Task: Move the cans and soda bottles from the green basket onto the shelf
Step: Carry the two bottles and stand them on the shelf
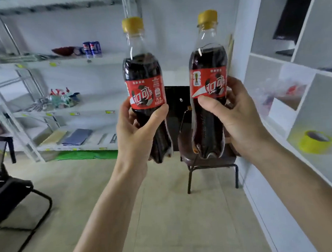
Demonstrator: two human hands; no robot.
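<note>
I hold two cola bottles upright in front of me, each with a yellow cap and a red label. My left hand [138, 131] grips the left cola bottle [144, 78] around its lower half. My right hand [233, 119] grips the right cola bottle [208, 71] the same way. Far off on the left stands a white metal shelf [62, 62], and two blue cans [92, 49] stand on its upper board. The green basket is out of sight; only a green patch [84, 155] shows on the floor under the shelf.
A white cubby unit [277, 98] fills the right side, with a yellow tape roll [315, 141] in one cubby. A brown stool [209, 162] stands behind the bottles. A black chair [13, 197] sits at the left. Light wooden floor lies between.
</note>
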